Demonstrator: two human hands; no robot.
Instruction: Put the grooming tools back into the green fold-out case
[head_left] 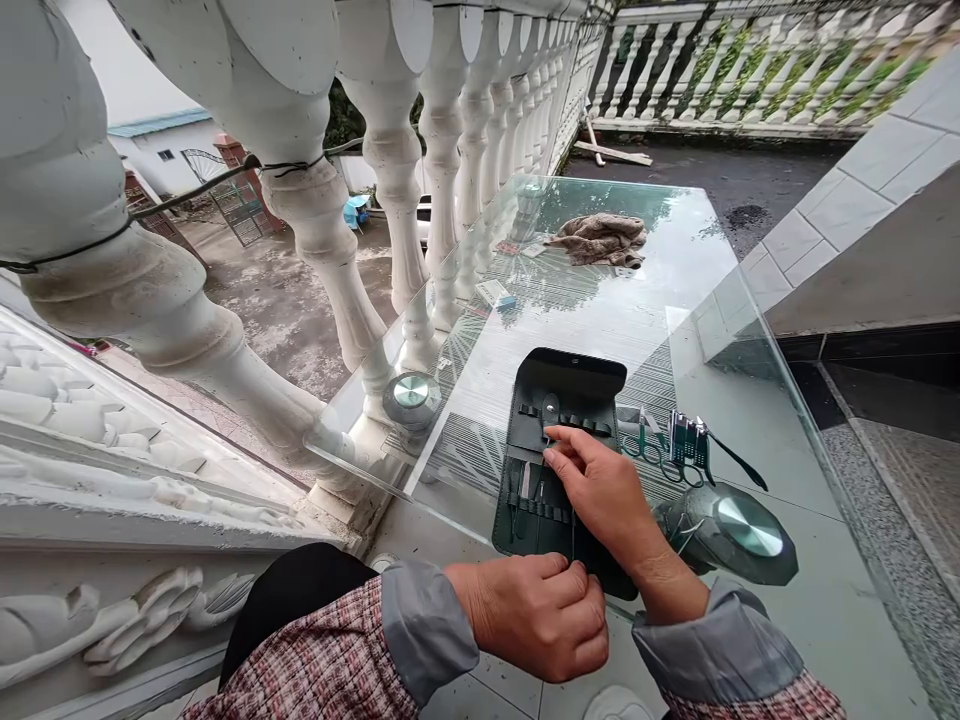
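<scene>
Right hand [607, 490] reaches over the case [571, 374], tabletop [622, 310] stretching past its edges.

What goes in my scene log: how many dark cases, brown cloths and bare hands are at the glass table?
Dark case: 1
Brown cloth: 1
Bare hands: 2 (left hand, right hand)
Total: 4

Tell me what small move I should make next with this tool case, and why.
Perhaps line up the round-headed tool with the upper loops of the black case: your right hand appears to pinch it beside them, while your left hand is at the case's near edge.
</scene>
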